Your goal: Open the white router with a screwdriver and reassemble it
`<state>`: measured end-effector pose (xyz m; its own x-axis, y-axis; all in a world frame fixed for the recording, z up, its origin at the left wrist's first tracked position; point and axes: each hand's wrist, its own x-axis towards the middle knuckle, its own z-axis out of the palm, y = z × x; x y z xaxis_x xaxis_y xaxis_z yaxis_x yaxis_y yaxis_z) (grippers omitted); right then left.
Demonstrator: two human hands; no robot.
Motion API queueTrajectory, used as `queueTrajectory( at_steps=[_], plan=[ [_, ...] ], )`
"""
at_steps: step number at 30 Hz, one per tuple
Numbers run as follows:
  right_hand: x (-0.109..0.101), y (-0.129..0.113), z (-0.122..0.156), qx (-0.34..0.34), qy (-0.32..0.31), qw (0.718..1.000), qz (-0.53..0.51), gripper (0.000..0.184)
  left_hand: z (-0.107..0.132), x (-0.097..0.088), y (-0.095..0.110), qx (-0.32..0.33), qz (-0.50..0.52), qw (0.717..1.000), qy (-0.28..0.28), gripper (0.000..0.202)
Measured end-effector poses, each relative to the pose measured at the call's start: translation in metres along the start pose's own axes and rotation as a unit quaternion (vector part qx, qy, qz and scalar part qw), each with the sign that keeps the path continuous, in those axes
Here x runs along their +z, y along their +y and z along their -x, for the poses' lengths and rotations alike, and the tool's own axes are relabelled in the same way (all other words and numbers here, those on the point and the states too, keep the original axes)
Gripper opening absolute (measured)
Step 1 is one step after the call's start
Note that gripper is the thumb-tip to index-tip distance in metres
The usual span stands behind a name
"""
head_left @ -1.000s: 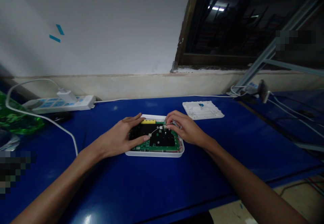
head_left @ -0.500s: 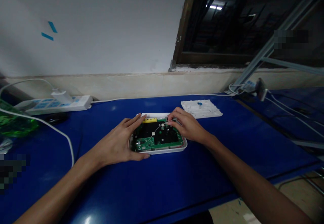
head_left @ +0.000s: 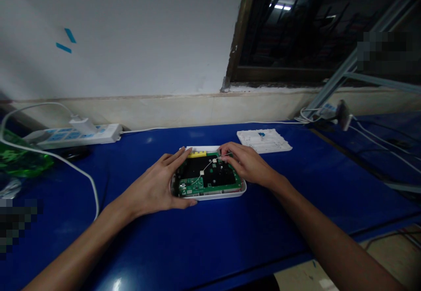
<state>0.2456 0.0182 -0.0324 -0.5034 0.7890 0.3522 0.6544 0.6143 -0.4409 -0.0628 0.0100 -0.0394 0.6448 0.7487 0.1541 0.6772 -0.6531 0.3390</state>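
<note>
An opened white device shell (head_left: 213, 196) lies on the blue table (head_left: 210, 238), holding a green circuit board (head_left: 192, 188) with a black centre and a yellow port block (head_left: 196, 154). My left hand (head_left: 158, 186) clasps the shell's left edge, thumb along the front rim and fingers at the back. My right hand (head_left: 246, 164) rests on the right side of the board, fingertips pinched on a thin white wire (head_left: 205, 168) that runs across the board with small white tabs.
A white cover plate (head_left: 263, 140) lies behind and to the right. A white power strip (head_left: 75, 134) with a plugged-in adapter and a white cable (head_left: 82, 175) sit at the left, near green plastic (head_left: 19, 161). More cables lie far right.
My left hand left the top of the board and now grips the shell's left edge. The shell turned slightly. My right hand keeps its pinch on the wire.
</note>
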Motion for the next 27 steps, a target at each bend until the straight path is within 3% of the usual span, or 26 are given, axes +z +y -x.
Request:
queueTrajectory(
  at_steps=[5,11,18,27],
  plan=[
    [-0.005,0.005,0.002,0.042,0.003,0.997,-0.057,0.012,0.0,-0.003,0.002,-0.005,0.011,1.0,-0.012,0.125],
    [0.006,0.005,0.0,0.104,-0.009,0.983,-0.151,0.018,0.001,-0.003,0.002,0.036,0.03,0.999,0.013,0.111],
    [0.005,0.001,0.001,-0.006,0.011,0.999,-0.036,0.009,0.001,-0.003,0.001,0.027,0.043,0.999,0.019,0.109],
    [0.004,0.005,-0.002,-0.022,-0.012,0.998,-0.056,0.008,0.0,-0.004,0.002,0.003,0.031,0.999,0.006,0.113]
  ],
)
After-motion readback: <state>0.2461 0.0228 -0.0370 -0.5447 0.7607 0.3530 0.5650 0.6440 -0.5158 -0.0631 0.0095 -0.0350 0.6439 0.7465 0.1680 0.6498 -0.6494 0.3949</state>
